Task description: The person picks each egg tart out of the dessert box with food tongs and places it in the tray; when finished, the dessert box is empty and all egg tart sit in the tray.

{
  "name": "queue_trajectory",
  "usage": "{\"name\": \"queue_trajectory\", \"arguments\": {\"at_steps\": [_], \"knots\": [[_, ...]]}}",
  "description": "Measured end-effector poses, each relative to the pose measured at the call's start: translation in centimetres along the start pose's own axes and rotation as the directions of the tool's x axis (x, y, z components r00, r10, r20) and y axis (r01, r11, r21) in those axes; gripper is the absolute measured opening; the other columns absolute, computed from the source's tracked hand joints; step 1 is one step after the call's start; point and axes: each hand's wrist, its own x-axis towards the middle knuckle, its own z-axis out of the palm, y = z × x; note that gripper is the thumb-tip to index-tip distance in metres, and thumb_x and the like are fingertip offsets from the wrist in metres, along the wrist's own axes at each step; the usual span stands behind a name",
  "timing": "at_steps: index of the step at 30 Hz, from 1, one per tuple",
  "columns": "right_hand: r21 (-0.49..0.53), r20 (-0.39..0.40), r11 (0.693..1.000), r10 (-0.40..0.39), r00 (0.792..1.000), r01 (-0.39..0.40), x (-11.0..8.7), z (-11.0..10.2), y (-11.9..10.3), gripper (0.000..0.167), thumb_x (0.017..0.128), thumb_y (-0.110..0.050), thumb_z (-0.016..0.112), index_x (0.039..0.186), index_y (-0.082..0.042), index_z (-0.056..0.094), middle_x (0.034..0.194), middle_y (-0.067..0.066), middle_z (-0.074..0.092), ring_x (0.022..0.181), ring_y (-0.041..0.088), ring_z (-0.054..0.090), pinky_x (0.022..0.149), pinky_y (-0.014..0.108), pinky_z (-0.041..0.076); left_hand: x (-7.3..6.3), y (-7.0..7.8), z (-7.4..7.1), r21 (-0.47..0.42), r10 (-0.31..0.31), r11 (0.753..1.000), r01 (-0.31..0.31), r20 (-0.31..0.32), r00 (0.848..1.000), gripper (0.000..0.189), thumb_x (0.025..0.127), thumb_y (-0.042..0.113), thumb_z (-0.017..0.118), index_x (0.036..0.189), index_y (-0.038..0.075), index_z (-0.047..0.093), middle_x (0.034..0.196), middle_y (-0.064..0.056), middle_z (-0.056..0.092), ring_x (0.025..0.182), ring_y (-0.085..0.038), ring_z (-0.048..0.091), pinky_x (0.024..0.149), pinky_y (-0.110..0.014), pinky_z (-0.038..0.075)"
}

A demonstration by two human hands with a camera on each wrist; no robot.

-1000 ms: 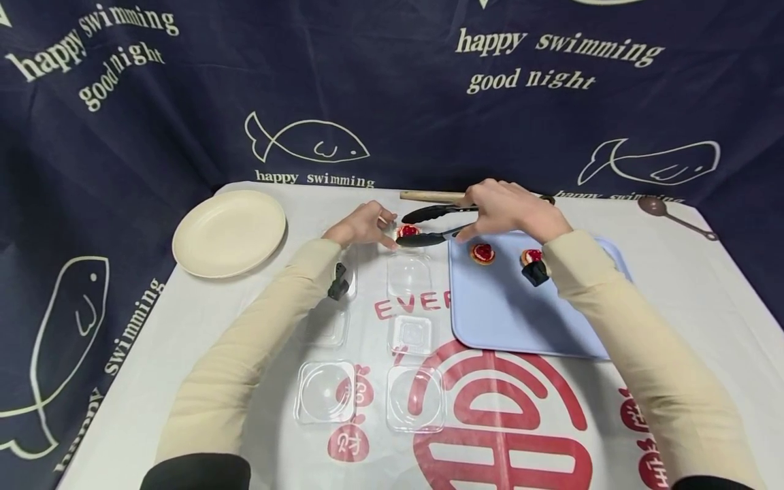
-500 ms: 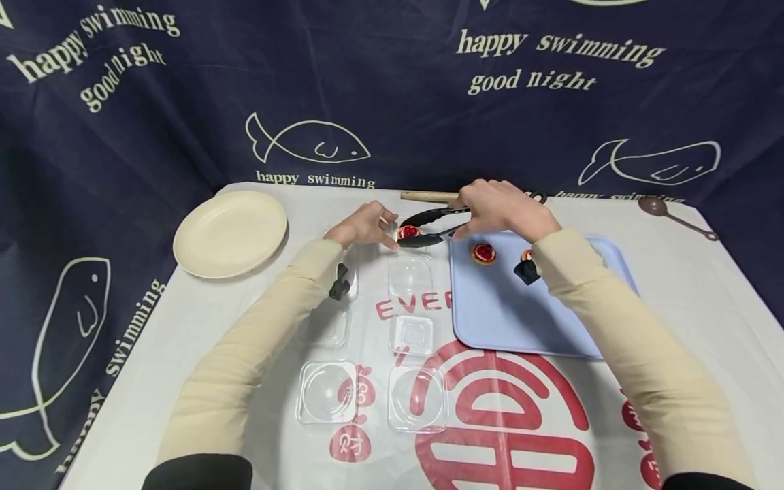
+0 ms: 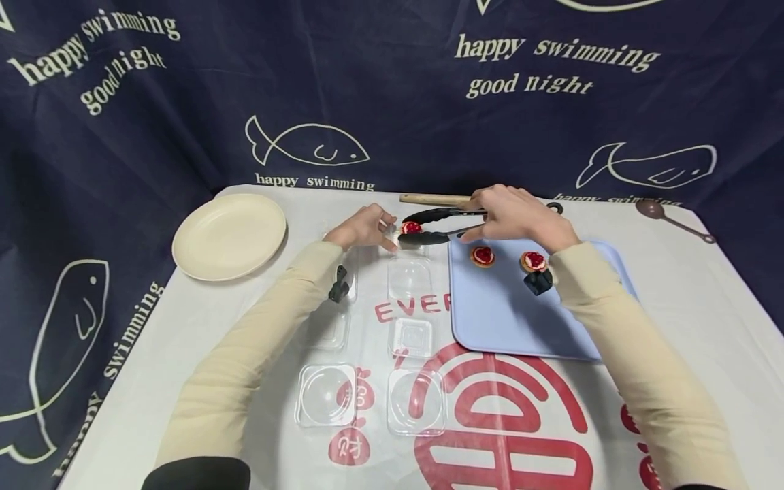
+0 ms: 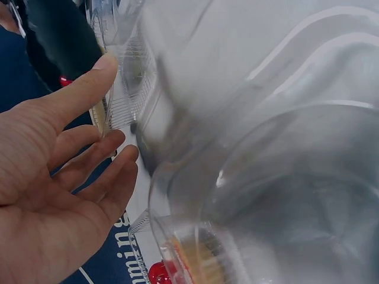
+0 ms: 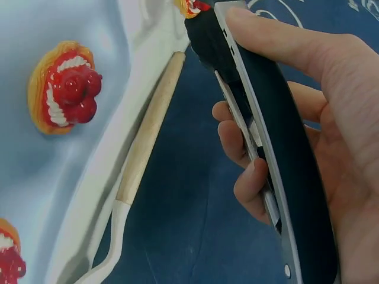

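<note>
In the head view, a small red-topped tart [image 3: 412, 228] sits between the spread tips of black-tipped tongs [image 3: 437, 238]. My right hand [image 3: 514, 216] grips these tongs by the handles, fingers curled round them in the right wrist view. Left of the tart is my left hand [image 3: 363, 226], fingers loosely bent. In the left wrist view its thumb touches or nearly touches a clear plastic box [image 4: 133, 77]; whether the fingers also touch it I cannot tell. Another tart [image 4: 198, 260] shows through clear plastic near that hand. Two tarts, one [image 3: 482, 256] and another [image 3: 534, 261], lie on the blue tray [image 3: 520, 327].
Several clear boxes, such as one box [image 3: 416, 401] near the front, stand in two columns. A cream plate [image 3: 229, 235] lies at the far left. Behind the tongs lies a wooden-handled utensil [image 3: 431, 199], and a brown spoon [image 3: 652, 209] is at the back right.
My right hand has shifted left, then back right with the tongs. The tart by the tips has moved slightly back and right. The left hand has hardly moved.
</note>
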Motion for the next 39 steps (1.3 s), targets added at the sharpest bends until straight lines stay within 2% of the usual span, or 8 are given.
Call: {"name": "queue_trajectory", "arguments": {"at_steps": [7, 11, 14, 18, 22, 26, 33, 39], "knots": [[0.032, -0.016, 0.999, -0.020, 1.000, 0.020, -2.3, -0.8, 0.7, 0.053, 0.077, -0.040, 0.081, 0.119, -0.009, 0.071, 0.113, 0.008, 0.067, 0.073, 0.016, 0.058, 0.057, 0.033, 0.045, 1.4, -1.1, 0.2, 0.014, 0.014, 1.000, -0.014, -0.010, 1.000, 0.061, 0.071, 0.013, 0.087, 0.125, 0.000, 0.063, 0.140, -0.007, 0.055, 0.124, -0.023, 0.057, 0.107, -0.031, 0.042], [0.032, -0.051, 0.998, -0.054, 0.997, 0.056, -4.2, -0.9, 1.3, 0.056, 0.076, -0.035, 0.083, 0.122, -0.006, 0.069, 0.117, 0.013, 0.067, 0.072, 0.016, 0.061, 0.059, 0.033, 0.046, 0.6, -0.4, 0.0, 0.018, 0.000, 1.000, 0.000, -0.001, 1.000, 0.062, 0.075, 0.011, 0.084, 0.130, 0.000, 0.059, 0.142, -0.008, 0.052, 0.127, -0.024, 0.054, 0.110, -0.032, 0.040], [0.007, -0.076, 0.998, -0.069, 0.995, 0.070, -5.7, -0.7, 1.8, 0.057, 0.075, -0.033, 0.084, 0.122, -0.006, 0.068, 0.110, 0.010, 0.068, 0.066, 0.013, 0.055, 0.059, 0.032, 0.044, 0.2, -0.2, -0.1, 0.026, 0.001, 1.000, -0.001, -0.005, 1.000, 0.061, 0.076, 0.010, 0.083, 0.131, 0.000, 0.058, 0.143, -0.008, 0.052, 0.128, -0.025, 0.053, 0.110, -0.033, 0.039], [-0.013, -0.091, 0.999, -0.052, 0.995, 0.051, -7.9, -0.4, 2.5, 0.058, 0.075, -0.036, 0.084, 0.123, -0.008, 0.068, 0.105, 0.004, 0.067, 0.062, 0.010, 0.048, 0.062, 0.034, 0.043, -0.2, -0.1, -0.2, 0.021, -0.003, 1.000, 0.004, -0.012, 1.000, 0.060, 0.077, 0.010, 0.082, 0.131, -0.001, 0.058, 0.144, -0.009, 0.050, 0.129, -0.025, 0.052, 0.111, -0.034, 0.038], [-0.007, -0.093, 1.000, -0.023, 0.995, 0.023, -9.9, 0.1, 3.3, 0.061, 0.075, -0.041, 0.083, 0.125, -0.011, 0.068, 0.117, 0.007, 0.067, 0.063, 0.009, 0.051, 0.066, 0.039, 0.047, -0.3, -0.2, -0.2, 0.005, -0.001, 1.000, 0.001, -0.013, 1.000, 0.060, 0.076, 0.009, 0.082, 0.130, -0.002, 0.058, 0.144, -0.009, 0.050, 0.129, -0.026, 0.052, 0.112, -0.034, 0.037], [-0.014, -0.104, 1.000, -0.006, 0.995, 0.005, -11.8, 0.9, 4.1, 0.062, 0.073, -0.043, 0.084, 0.123, -0.010, 0.069, 0.118, 0.010, 0.067, 0.069, 0.011, 0.054, 0.069, 0.044, 0.049, -0.3, 0.0, -0.2, 0.021, 0.010, 1.000, -0.009, -0.010, 1.000, 0.059, 0.076, 0.009, 0.082, 0.129, -0.003, 0.059, 0.144, -0.010, 0.050, 0.128, -0.026, 0.053, 0.111, -0.034, 0.039], [-0.041, -0.146, 0.999, -0.027, 0.989, 0.021, -14.7, 2.3, 5.0, 0.060, 0.070, -0.041, 0.086, 0.120, -0.010, 0.071, 0.110, 0.003, 0.069, 0.066, 0.005, 0.051, 0.058, 0.031, 0.045, -0.2, 0.2, -0.2, 0.051, 0.016, 0.999, -0.016, 0.001, 1.000, 0.058, 0.077, 0.009, 0.082, 0.129, -0.004, 0.059, 0.144, -0.010, 0.049, 0.127, -0.026, 0.053, 0.110, -0.033, 0.039], [-0.069, -0.152, 0.997, -0.031, 0.988, 0.021, -15.7, 3.3, 5.2, 0.061, 0.069, -0.041, 0.086, 0.121, -0.013, 0.071, 0.109, 0.001, 0.069, 0.067, 0.004, 0.050, 0.052, 0.027, 0.040, -0.2, 0.1, -0.1, 0.050, 0.019, 0.999, -0.018, -0.007, 1.000, 0.058, 0.077, 0.009, 0.082, 0.128, -0.004, 0.059, 0.144, -0.010, 0.049, 0.127, -0.027, 0.054, 0.110, -0.033, 0.039]]}}
